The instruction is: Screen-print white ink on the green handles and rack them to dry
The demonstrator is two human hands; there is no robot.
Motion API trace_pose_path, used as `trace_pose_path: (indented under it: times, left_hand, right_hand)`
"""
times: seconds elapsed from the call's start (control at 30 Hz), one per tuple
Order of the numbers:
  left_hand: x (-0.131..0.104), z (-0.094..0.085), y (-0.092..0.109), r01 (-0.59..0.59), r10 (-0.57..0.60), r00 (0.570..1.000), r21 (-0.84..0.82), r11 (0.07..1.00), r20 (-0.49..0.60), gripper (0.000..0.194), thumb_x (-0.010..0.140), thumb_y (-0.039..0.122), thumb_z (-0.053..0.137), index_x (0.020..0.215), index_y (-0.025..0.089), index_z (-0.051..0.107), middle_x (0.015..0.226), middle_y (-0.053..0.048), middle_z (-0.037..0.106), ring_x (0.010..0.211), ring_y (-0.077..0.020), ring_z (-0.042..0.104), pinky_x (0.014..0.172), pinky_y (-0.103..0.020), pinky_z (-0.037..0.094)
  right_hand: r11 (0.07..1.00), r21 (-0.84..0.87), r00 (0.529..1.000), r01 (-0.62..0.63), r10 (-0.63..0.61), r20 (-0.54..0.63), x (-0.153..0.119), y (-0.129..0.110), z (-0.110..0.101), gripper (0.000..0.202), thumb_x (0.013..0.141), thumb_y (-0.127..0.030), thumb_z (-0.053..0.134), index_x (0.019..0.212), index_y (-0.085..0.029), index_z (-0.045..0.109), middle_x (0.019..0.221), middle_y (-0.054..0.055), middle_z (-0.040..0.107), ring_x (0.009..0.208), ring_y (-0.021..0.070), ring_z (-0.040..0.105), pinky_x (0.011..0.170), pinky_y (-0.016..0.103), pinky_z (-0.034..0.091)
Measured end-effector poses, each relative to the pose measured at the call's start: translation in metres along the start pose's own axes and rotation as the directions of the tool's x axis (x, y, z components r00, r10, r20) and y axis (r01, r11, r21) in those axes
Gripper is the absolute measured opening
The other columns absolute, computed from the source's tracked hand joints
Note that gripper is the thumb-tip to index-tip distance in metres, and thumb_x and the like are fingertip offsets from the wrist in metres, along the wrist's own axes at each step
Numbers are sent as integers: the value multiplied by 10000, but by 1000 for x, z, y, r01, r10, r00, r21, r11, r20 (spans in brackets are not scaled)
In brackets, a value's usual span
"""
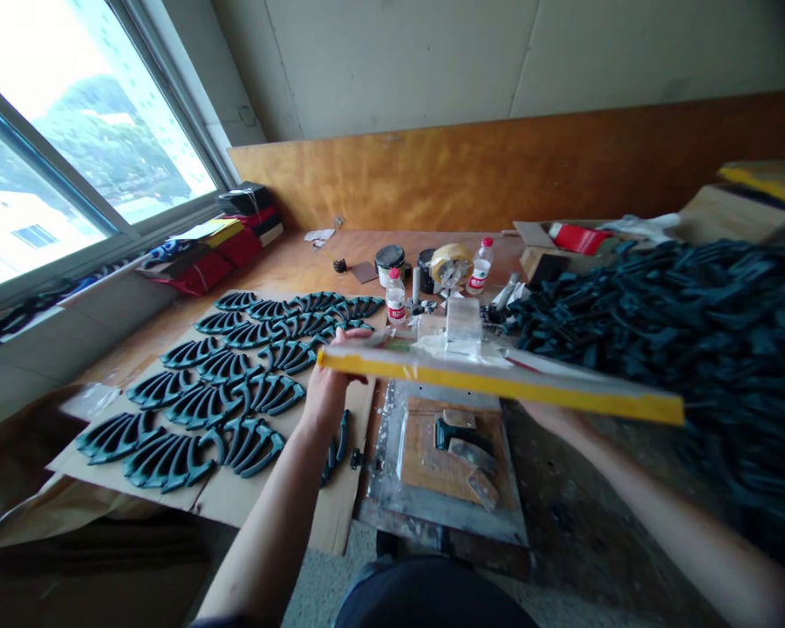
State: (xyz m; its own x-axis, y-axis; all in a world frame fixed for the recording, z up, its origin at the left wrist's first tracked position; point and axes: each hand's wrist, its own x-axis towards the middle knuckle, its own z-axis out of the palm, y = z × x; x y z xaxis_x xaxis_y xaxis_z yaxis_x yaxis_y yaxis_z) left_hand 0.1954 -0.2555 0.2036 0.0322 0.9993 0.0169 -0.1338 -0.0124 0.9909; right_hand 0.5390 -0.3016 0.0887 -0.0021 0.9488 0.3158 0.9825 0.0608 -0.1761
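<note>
A flat frame with a yellow front edge [497,380] is raised above the work board, seen nearly edge-on. My left hand [340,366] grips its left end, fingers wrapped round the corner. My right hand is behind and under the frame; only the wrist and forearm show, so its fingers are hidden. Below the frame, a wooden block [415,471] on a grey metal plate [454,521] bears a dark green curved part [461,436] among small pads. Fanned rows of similar green parts [170,458] lie on cardboard [333,521] to the left.
A large heap of dark green parts [693,323] fills the right side. Two bottles with red caps [396,296], black-lidded tubs [390,262] and a tape roll [450,264] stand behind the frame. Folders [200,266] lie by the window; a cardboard box [726,214] is at the back right.
</note>
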Motion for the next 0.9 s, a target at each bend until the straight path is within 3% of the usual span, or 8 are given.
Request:
trace_pose_path:
  times: [0.2,0.3,0.33,0.4,0.57,0.7,0.8,0.9]
  left_hand:
    - [26,24,0,-104,91,990,-113,988,-109,503,854,625,457,1023,176,606,850,-60,710,786,-160,666,588,-215,488]
    - [-18,32,-42,144,-148,988,-81,986,-41,570,811,651,509,1066,152,615,896,-101,727,757,-175,673,579,-231,493]
    - [-39,35,-61,316,-314,947,-19,949,69,604,783,666,538,1017,120,644,879,-134,731,745,-197,679,562,-243,494]
    - [-81,44,-97,595,-599,760,97,797,253,653,721,672,614,1067,120,655,1023,-188,717,863,-277,693,547,-279,509]
    - [-130,41,-145,656,-654,753,-184,732,78,598,721,615,667,1080,138,638,1097,-158,700,933,-260,688,645,-282,545]
    - [-120,-30,-162,594,-617,746,-171,787,-251,472,802,550,606,1067,160,616,1079,-129,713,795,-223,721,604,-281,565]
    - [-121,-98,-179,582,-545,647,-117,805,-533,372,858,528,525,987,183,573,982,-99,727,707,-209,731,626,-305,586]
    - [-128,-138,-194,687,-499,576,52,725,-648,388,902,535,410,974,172,526,862,-112,727,700,-224,736,632,-314,585]
  right_hand:
    - [995,57,970,77,-88,224,-63,-45,56,176,846,-341,626,790,-176,602,869,89,648,847,230,608,744,315,468]
    - [996,71,957,-57,35,287,-65,-64,51,113,909,-246,530,827,-172,553,832,88,638,799,215,610,709,299,440]
    - [991,96,961,-92,63,268,-66,-73,46,113,924,-237,506,836,-175,540,809,80,629,774,208,606,692,294,436]
    - [985,153,985,-85,60,161,-73,-96,35,120,942,-241,476,847,-182,520,803,70,609,782,208,590,703,302,439]
    - [889,308,932,340,-361,13,-91,-133,23,68,907,-254,548,875,-193,549,895,49,606,887,212,548,837,353,445]
    - [936,230,958,267,-283,40,-57,-44,18,243,882,-64,440,902,-204,637,908,51,623,897,196,551,770,314,467]
    - [994,-4,994,106,-106,-5,-20,72,13,412,807,6,372,956,-190,702,977,123,634,903,238,554,748,357,461]
    - [989,-145,1000,-22,23,2,5,165,11,388,833,-76,395,917,-210,748,1032,184,629,842,238,556,655,369,412]
